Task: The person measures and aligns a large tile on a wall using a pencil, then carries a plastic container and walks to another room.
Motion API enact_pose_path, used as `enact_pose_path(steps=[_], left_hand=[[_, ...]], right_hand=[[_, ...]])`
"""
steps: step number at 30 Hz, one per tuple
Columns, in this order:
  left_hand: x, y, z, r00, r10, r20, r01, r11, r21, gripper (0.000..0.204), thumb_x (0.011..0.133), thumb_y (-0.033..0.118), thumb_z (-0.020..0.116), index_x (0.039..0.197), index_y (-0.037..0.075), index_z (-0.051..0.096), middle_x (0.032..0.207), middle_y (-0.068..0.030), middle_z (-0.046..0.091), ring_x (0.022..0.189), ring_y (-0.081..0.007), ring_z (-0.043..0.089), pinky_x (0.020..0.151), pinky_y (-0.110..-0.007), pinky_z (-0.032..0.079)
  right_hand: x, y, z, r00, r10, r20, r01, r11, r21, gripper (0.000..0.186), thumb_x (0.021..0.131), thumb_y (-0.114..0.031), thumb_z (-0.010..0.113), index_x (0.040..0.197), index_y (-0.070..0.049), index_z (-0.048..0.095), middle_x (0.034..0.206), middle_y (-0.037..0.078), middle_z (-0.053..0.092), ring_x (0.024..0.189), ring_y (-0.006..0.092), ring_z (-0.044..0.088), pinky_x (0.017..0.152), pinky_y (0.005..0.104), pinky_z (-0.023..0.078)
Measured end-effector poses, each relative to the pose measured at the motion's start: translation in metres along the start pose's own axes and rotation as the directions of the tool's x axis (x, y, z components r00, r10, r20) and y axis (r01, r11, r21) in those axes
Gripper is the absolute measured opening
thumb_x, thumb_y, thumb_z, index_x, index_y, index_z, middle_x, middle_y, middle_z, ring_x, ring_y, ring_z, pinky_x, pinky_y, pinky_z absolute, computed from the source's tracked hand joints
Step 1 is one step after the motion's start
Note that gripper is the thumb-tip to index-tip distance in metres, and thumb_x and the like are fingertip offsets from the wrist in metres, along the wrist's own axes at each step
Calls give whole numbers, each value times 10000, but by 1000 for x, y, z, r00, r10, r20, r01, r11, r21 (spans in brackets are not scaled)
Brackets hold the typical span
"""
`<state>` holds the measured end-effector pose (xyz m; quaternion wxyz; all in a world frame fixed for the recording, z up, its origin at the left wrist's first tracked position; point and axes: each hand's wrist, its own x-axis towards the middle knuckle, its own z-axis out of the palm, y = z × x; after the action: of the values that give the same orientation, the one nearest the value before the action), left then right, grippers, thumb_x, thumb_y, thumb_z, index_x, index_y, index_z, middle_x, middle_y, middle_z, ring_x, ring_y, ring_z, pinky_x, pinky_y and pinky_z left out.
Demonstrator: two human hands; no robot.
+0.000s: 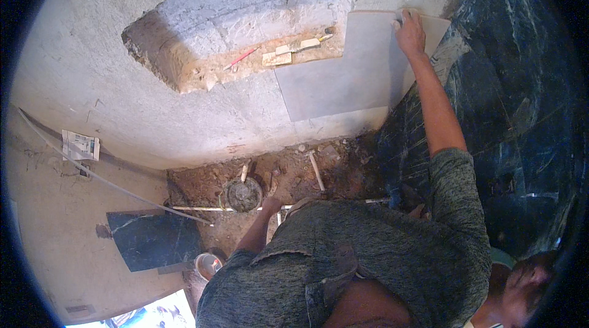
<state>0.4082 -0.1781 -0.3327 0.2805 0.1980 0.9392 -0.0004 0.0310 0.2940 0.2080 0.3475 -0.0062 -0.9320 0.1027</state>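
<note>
A large grey tile with a corner cut out stands against the plastered wall, fitted around the lower right corner of a recess. My right hand is raised to its upper edge, fingers bent over the rim near the right corner. Low down on the left, my left hand hangs beside a round pan of wet mortar, with a trowel-like handle sticking up from the pan. Its fingers are too small and dim to make out, so I cannot tell if it holds anything.
On the recess ledge lie a red pencil and some pale blocks. A hammer rests on the rubble-strewn floor. Dark marbled slabs cover the right wall. Another person is close by at lower right. A bucket stands lower left.
</note>
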Motion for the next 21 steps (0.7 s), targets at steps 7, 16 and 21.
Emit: enact_pose_path(steps=[7,16,21], left_hand=[[53,44,-111,962,-158,-222,15,843,-538,296,808,282,536,910,38,669,877,-234,651,851,-407,629,779,-481,499],[86,94,-386,581,-236,-779,-213,880,-425,607,819,273,627,1289,-51,421,1278,-286,464,1194,-403,445,1006,-433,378],[79,118,-469,497,-117,-860,-235,936,-263,718,805,225,642,1363,-60,292,1411,-261,299,1224,-407,393,1009,-445,374]], right_hand=[[2,-1,7,999,-40,-34,39,998,-41,508,847,-280,627,1268,-34,484,1257,206,454,1179,366,459,940,442,431],[0,-9,4,1000,-14,21,15,1000,-1,529,841,-279,621,1295,-54,468,1312,207,457,1236,372,416,974,481,405],[-1,5,6,1000,-19,6,19,1000,-9,494,829,-267,639,1253,-54,502,1285,205,470,1201,375,440,950,476,422]])
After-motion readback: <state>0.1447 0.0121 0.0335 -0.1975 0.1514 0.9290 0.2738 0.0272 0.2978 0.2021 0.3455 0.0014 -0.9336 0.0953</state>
